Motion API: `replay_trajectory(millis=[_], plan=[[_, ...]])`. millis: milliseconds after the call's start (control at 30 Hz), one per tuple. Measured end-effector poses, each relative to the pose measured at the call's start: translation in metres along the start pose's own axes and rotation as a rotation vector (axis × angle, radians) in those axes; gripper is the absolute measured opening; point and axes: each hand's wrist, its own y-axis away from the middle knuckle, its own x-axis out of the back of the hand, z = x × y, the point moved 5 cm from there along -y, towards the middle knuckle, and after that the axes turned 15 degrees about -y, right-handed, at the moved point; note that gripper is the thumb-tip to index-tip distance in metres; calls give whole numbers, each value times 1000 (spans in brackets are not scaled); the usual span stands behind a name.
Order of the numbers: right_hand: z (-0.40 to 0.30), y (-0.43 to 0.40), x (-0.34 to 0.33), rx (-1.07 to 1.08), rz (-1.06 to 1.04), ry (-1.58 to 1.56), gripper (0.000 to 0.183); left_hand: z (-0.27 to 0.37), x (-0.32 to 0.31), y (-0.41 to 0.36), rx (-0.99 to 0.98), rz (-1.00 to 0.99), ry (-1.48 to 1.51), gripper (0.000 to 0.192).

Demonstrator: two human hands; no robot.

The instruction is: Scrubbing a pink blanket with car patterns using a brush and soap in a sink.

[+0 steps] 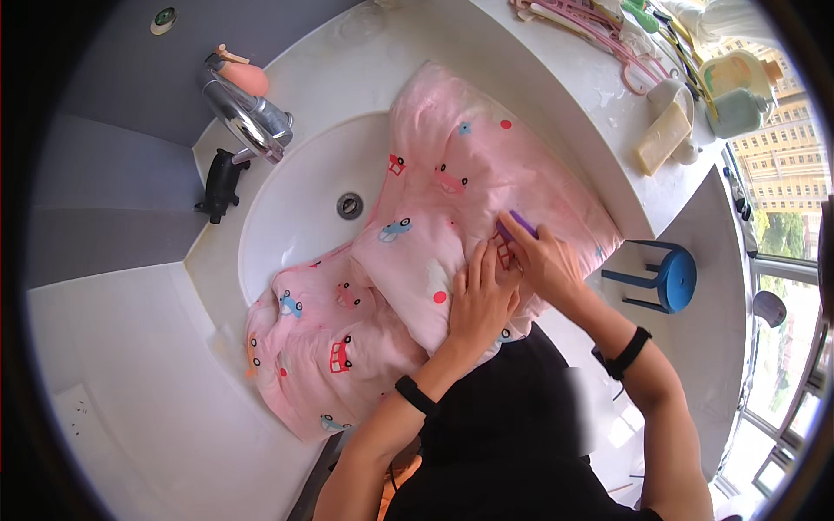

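A pink padded quilt [391, 273], printed with cars, dots and small flowers, lies bunched over the front of the white sink basin [293, 221] and its counter. My right hand [544, 257] grips a small purple block-like object [518, 225] and presses it against the fabric near a red car print. The fingers hide most of that object, so its exact kind is unclear. Just to the left, my left hand [482, 303] holds the quilt down, its fingers bent onto the cloth.
A chrome faucet [244, 117] reaches over the basin, beside a black pig figurine [223, 185] and a coral bottle [244, 78]. On the right ledge are a soap bar [664, 137], bottles [739, 111] and pink hangers [586, 32]. Below stands a blue stool [677, 279].
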Motion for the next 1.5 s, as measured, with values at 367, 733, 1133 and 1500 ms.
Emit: replay_trajectory(millis=[367,733,1133,1500], plan=[[-3,-31,20,-71,14,-168,47,-3,2,2,-9,53,20,21],[13,-35,27,-25,77,-142,44,-3,-3,5,-21,67,-1,28],[10,-19,16,-50,-54,-73,46,-5,3,4,-5,84,39,22],[36,-8,26,-60,234,-477,51,-16,8,-39,218,-96,294,41]])
